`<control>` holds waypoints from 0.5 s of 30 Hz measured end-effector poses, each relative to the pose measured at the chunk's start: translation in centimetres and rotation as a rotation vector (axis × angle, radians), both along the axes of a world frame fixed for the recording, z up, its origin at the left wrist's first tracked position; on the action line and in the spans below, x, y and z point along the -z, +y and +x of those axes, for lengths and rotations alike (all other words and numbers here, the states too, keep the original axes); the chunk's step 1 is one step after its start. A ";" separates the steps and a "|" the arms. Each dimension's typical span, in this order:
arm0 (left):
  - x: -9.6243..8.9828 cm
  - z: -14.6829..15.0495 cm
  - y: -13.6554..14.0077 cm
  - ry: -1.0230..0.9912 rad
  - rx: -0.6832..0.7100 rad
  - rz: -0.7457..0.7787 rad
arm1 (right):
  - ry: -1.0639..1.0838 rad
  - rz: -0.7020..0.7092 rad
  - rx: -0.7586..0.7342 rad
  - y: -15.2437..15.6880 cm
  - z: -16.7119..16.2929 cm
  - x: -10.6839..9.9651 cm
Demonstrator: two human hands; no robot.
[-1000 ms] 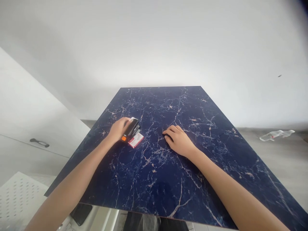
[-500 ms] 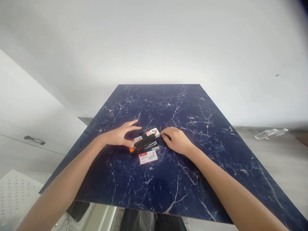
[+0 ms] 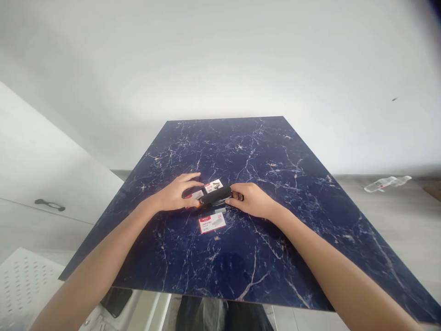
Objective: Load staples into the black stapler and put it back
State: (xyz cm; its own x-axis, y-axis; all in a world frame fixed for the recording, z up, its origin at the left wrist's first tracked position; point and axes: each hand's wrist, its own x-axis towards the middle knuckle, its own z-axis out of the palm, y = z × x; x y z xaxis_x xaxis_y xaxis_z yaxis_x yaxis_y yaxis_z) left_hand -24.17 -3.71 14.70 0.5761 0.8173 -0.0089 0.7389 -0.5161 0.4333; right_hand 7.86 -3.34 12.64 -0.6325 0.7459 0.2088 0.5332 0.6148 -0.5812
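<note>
A black stapler (image 3: 216, 196) with an orange end lies at a slant among small red-and-white boxes. My right hand (image 3: 253, 198) pinches its right end between thumb and fingers. Beside its orange end is my left hand (image 3: 175, 192), fingers spread apart and thumb at or against that end; contact is hard to make out. One box with a picture on it (image 3: 213, 185) lies behind the stapler. Another box (image 3: 194, 196) sits by my left fingers, partly covered. The staple box (image 3: 212, 223) lies flat in front, with a small greyish piece (image 3: 219, 210) between it and the stapler.
The dark blue marbled table (image 3: 241, 257) extends beyond my hands toward a white wall. A clear plastic item (image 3: 386, 184) lies on the floor to the right. At lower left are a white perforated surface (image 3: 27, 280) and a dark phone-like object (image 3: 117, 301).
My right hand has taken hold of the stapler's right end. The stapler has shifted slightly to the right, and my left hand has followed it a little. The rear box has turned slightly.
</note>
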 end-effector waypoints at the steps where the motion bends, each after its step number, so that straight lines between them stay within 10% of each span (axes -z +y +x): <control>1: 0.1 0.0 0.1 0.002 0.005 -0.004 | -0.010 0.000 -0.001 0.1 0.2 -0.1; 15: 1.6 -0.1 1.0 0.012 -0.011 0.133 | 0.006 0.008 0.142 1.3 5.3 -2.6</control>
State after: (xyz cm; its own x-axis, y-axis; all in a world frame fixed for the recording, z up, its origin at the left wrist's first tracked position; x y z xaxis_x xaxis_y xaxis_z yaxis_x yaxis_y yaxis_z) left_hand -24.29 -2.73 13.11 0.5677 0.8179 0.0935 0.7494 -0.5604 0.3526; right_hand 13.19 -2.06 15.29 -0.5194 0.8262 0.2184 0.6120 0.5380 -0.5797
